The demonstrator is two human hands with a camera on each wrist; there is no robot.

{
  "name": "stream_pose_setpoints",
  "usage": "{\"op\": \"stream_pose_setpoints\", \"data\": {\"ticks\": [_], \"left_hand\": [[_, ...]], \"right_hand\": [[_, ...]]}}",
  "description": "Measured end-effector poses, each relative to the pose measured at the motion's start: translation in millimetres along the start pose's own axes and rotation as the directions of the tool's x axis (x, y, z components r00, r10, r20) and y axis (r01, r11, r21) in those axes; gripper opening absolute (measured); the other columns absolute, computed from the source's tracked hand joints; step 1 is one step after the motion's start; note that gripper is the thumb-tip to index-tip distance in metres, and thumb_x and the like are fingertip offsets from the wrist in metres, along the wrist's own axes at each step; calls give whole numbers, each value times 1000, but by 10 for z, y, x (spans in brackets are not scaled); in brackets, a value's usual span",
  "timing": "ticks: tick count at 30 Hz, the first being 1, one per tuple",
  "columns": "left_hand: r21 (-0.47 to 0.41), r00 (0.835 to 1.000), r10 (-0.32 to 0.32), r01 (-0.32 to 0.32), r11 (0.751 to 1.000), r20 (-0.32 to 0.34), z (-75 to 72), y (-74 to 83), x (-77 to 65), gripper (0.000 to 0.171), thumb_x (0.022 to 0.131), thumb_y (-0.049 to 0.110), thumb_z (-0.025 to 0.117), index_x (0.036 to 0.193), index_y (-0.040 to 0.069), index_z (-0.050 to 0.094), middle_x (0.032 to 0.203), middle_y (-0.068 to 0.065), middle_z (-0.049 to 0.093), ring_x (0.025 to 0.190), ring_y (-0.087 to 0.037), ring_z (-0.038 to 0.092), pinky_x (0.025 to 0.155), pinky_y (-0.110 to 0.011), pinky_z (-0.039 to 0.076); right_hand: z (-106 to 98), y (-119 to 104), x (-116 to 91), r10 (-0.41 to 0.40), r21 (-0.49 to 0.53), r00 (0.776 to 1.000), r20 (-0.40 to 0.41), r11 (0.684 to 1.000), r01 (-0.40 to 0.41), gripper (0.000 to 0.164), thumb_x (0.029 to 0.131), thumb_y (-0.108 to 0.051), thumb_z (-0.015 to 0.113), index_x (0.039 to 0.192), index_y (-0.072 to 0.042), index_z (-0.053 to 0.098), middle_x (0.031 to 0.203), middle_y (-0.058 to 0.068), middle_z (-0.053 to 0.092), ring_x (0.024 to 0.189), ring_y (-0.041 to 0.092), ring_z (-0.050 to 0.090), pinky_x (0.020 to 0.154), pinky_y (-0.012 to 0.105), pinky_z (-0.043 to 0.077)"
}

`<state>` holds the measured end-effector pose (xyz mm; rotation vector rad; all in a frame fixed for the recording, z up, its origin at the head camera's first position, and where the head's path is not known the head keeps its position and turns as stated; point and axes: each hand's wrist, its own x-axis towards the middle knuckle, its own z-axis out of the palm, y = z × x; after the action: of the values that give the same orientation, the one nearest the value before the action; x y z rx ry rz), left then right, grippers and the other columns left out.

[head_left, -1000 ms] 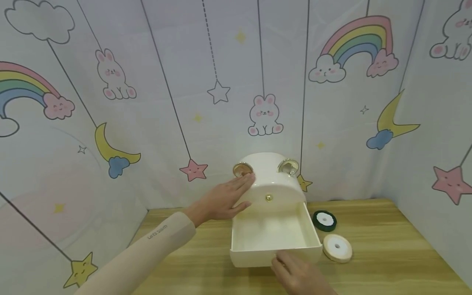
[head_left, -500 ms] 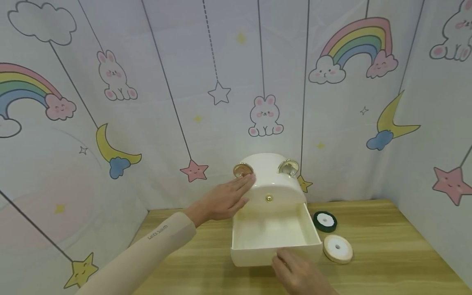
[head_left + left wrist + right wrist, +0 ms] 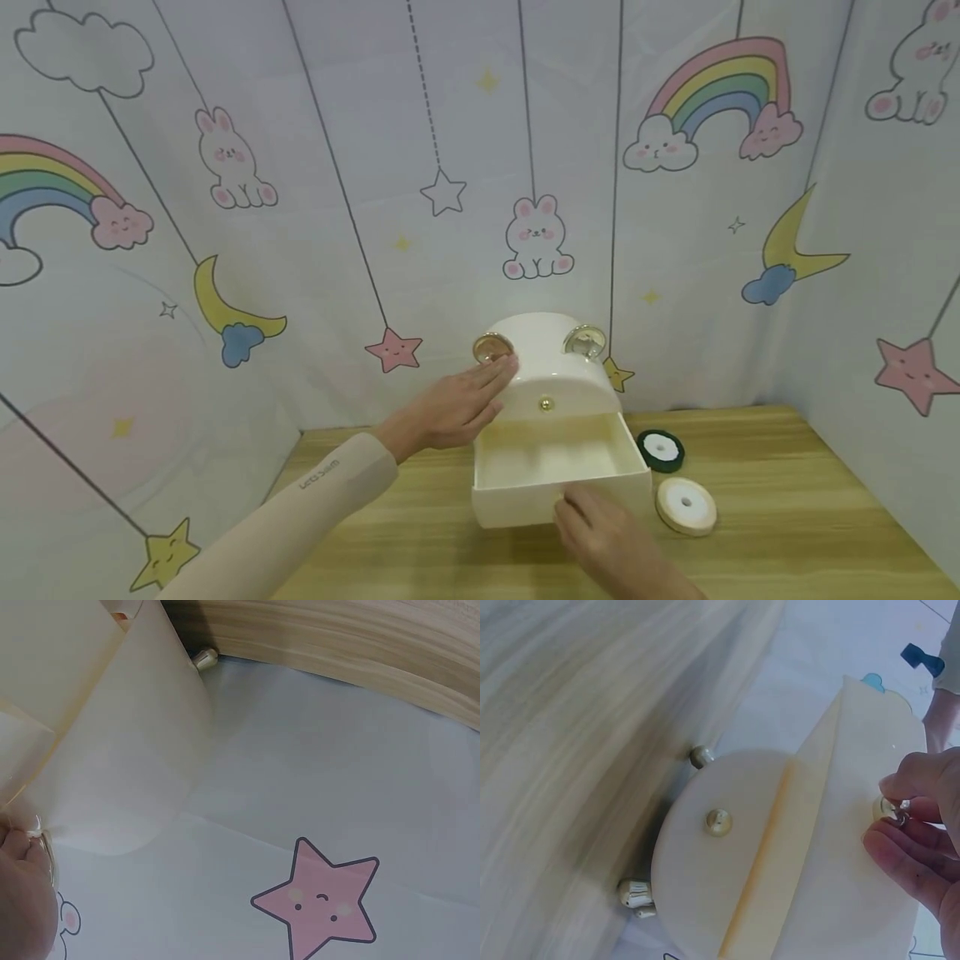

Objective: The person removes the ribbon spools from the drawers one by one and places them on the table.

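A rounded white storage box (image 3: 542, 350) with two gold-rimmed ears stands against the back backdrop in the head view. Its middle drawer (image 3: 517, 504) is pulled partway out; the visible inside is bare. My left hand (image 3: 453, 410) rests on the box's upper left, fingers straight, fingertips beside the left ear (image 3: 491, 345). At the drawer front, my right hand (image 3: 611, 533) pinches the gold knob (image 3: 883, 808), as the right wrist view shows. Another gold knob (image 3: 547, 404) sits on the section above, and one more knob (image 3: 719, 822) on the section below.
Right of the drawer, a dark green ribbon spool (image 3: 677, 461) and a cream ribbon spool (image 3: 701, 518) lie flat on the wood-grain table (image 3: 810, 500). A printed cloth backdrop (image 3: 337, 233) encloses the back and sides. Small gold feet (image 3: 636, 893) support the box.
The drawer front has moved a little back toward the box, with my right hand following on its knob. My left hand stays in place on the box.
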<state>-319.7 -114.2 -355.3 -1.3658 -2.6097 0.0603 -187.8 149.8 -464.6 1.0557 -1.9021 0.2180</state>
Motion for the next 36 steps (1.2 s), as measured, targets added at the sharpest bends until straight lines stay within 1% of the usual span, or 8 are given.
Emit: {"op": "stream_pose_setpoints", "data": {"ticks": [7,13,21,26,29,32,34,36], "left_hand": [[11,1000,-3,3,1000,-2,10,5,-3,63,114,32,29,168,3,15,177,-11,16,165,-26,20,134,-41,24],[9,1000,-8,8,1000,-10,6,10,1,63,114,32,30,169,5,15,178,-10,16,165,-25,20,134,-41,25],[5,1000,-15,15,1000,-22,20,5,-8,63,114,34,31,169,6,15,177,-9,16,165,-25,22,133,-41,27],[7,1000,-18,18,1000,-16,41,5,-1,63,115,35,29,169,7,14,178,-8,15,165,-24,20,133,-40,26],[2,1000,-16,16,1000,-21,40,9,-2,63,114,34,30,169,6,14,178,-9,15,165,-25,21,133,-41,27],[-3,1000,-18,18,1000,-25,39,10,-4,63,114,34,31,169,6,15,178,-9,16,165,-25,21,133,-41,27],[-2,999,-21,21,1000,-27,39,9,-6,63,114,35,30,169,6,15,177,-9,16,165,-25,22,133,-41,26],[1,999,-23,23,1000,-27,43,10,-4,63,114,36,30,169,7,15,177,-9,16,165,-25,22,133,-41,27]], "right_hand": [[47,37,38,23,17,1000,12,1000,-23,38,110,-16,39,91,-3,69,93,4,63,76,11,59,66,19,55],[115,65,68,81,20,996,38,996,-82,47,112,-19,31,88,-6,69,93,3,63,76,9,57,66,21,54],[274,157,109,72,10,997,-25,997,-72,46,112,-18,32,87,-5,69,91,5,64,74,13,59,64,23,53],[336,192,123,103,-1,995,-10,995,-103,46,112,-18,32,87,-5,68,90,4,64,73,12,59,64,23,54],[370,206,125,125,2,992,23,992,-125,27,107,-12,50,88,-6,69,90,4,65,73,11,59,64,22,55],[397,218,135,157,2,986,59,988,-157,4,92,-6,73,90,-6,71,91,4,66,74,11,60,64,23,55],[412,228,144,175,-7,982,72,985,-175,14,83,-4,83,91,-7,72,91,4,66,75,10,60,64,23,56],[430,243,151,183,-17,981,69,983,-182,18,79,-3,87,90,-6,72,91,4,66,75,11,62,65,23,57]]}}
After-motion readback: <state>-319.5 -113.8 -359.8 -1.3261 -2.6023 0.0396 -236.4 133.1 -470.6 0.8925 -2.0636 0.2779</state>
